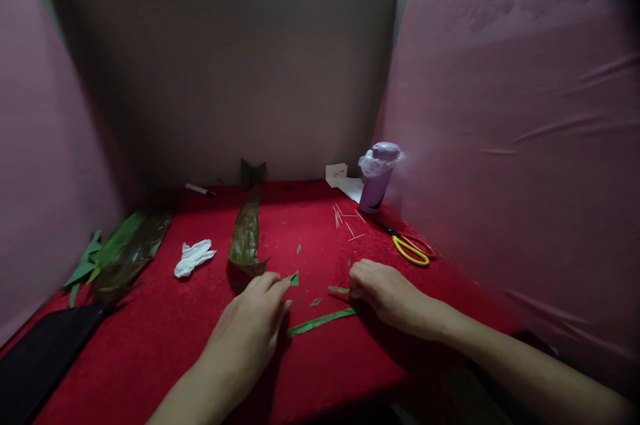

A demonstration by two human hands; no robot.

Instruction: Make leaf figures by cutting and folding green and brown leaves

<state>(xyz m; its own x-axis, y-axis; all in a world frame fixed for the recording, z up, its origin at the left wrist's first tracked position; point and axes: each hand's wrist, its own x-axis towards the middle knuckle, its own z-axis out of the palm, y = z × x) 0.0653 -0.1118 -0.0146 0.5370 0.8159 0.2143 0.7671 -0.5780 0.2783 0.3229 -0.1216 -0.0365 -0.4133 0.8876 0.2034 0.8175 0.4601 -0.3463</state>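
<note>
My left hand lies low on the red cloth, its fingertips pinched on a small green leaf piece. My right hand rests knuckles up to the right, fingers curled and pinching the end of a short green leaf strip. A longer green strip lies between the two hands, with a tiny green scrap above it. A long brownish-green leaf lies just beyond my left hand, running towards the back wall.
Yellow-and-orange scissors lie at the right. A purple cup with plastic wrap, white paper and several toothpicks sit at the back right. A crumpled tissue, a leaf pile and a pen are at the left.
</note>
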